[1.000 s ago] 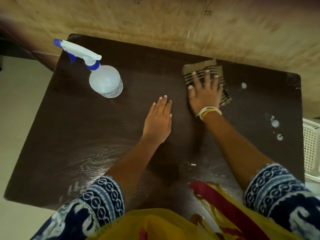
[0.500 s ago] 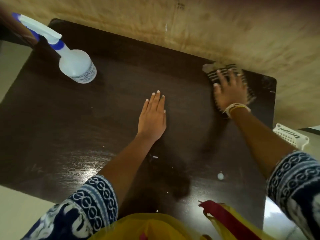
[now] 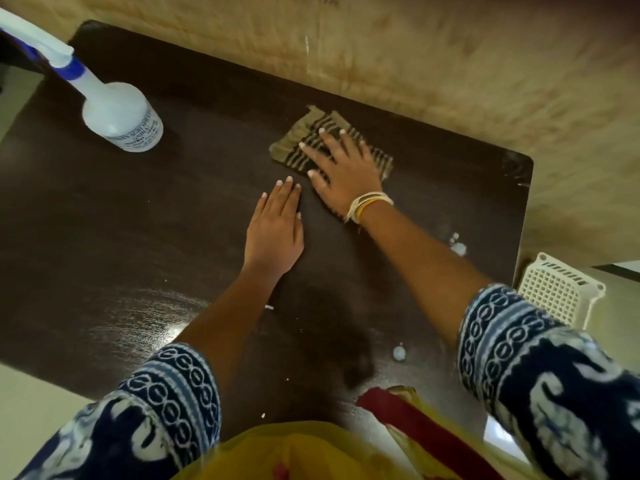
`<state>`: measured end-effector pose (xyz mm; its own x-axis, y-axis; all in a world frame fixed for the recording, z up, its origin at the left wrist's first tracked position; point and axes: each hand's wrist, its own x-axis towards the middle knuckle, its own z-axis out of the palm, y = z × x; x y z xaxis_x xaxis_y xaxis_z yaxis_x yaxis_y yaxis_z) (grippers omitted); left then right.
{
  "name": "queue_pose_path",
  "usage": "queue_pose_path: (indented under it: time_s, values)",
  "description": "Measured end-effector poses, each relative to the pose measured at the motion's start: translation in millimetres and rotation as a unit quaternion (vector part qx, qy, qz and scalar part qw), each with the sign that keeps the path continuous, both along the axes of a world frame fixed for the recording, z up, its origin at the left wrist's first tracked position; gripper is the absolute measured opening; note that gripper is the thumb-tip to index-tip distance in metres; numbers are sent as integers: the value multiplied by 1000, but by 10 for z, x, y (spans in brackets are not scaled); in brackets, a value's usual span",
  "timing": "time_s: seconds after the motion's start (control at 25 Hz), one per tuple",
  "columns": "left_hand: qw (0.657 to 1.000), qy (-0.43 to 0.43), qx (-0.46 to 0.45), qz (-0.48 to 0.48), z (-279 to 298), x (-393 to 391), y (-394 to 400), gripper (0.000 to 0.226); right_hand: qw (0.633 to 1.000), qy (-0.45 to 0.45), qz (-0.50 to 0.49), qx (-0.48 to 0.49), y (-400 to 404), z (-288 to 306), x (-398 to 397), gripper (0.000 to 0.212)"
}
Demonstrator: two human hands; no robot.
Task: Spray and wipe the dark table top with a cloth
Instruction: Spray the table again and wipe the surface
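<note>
The dark brown table top (image 3: pixel 138 216) fills most of the view. A striped tan and dark cloth (image 3: pixel 298 140) lies flat near its far edge. My right hand (image 3: pixel 343 171) presses on the cloth with spread, straight fingers. Beside it, my left hand (image 3: pixel 275 233) rests flat on the bare wood, fingers together, its tips just short of the cloth. A white spray bottle (image 3: pixel 119 114) with a blue and white trigger head stands at the far left. White droplets (image 3: pixel 459 247) dot the right side, and another droplet (image 3: pixel 399 353) sits near the front edge.
A beige wall (image 3: pixel 415 57) runs along the table's far and right edges. A white plastic lattice basket (image 3: pixel 557 289) sits off the table's right side. Pale floor (image 3: pixel 34 403) shows at the lower left. My yellow and red garment (image 3: pixel 346 445) hangs over the near edge.
My right hand has slid the cloth leftward from the far right corner toward the table's middle. The left hand stays flat on the wood. The view has shifted slightly.
</note>
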<state>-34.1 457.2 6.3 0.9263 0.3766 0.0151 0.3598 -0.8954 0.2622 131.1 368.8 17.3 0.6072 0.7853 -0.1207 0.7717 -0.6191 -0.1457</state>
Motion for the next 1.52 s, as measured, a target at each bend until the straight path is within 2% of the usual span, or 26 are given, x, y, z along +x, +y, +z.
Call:
queue_pose_path:
  time_s: [0.16,0.32,0.4,0.52,0.6,0.64,0.76,0.88,1.0,1.08,1.24,1.32,1.4,1.52]
  values:
    - [1000,-10,-4,3,15,10,-11,50,976,-14,-216,7,-736,-60,741,57]
    - [1000,-27,-7,11,12,16,-8,48,948,-2,-317,-5,-776,-20,704,60]
    - [1000,-23,-5,7,13,12,-16,48,958,-4,-288,-3,-572,-16,322,61]
    - [1000,3,0,-2,29,10,-40,49,993,-26,-116,5,-541,-89,-459,60]
    - [1000,19,15,-11,53,18,-112,50,999,-20,-34,7,-703,-106,-613,58]
    - [999,21,18,-20,75,45,-176,50,999,-15,-33,10,-801,-84,-503,57]
    - [999,-3,-10,-43,141,221,-522,48,990,-33,-135,15,-1207,-80,70,57]
    - [995,-28,-50,-87,134,403,-1062,49,966,-27,-257,4,-1863,-76,615,60]
    - [995,-12,-63,-79,72,440,-1350,50,944,-6,-331,-6,-1973,-34,743,61]
    - [996,-5,-58,-67,31,443,-1375,50,943,-6,-332,-13,-1775,-28,543,61]
    - [997,-10,-53,-61,47,455,-1367,49,992,-30,-126,-3,-1556,-97,-176,59]
    - [997,-8,-52,-55,48,450,-1382,48,997,-12,-75,6,-1672,-53,23,56]
    - [997,-10,-55,-52,45,452,-1377,48,989,-27,-148,7,-1855,-68,462,57]
    - [997,-14,-50,-54,45,449,-1375,47,952,-6,-306,2,-2153,-63,1017,61]
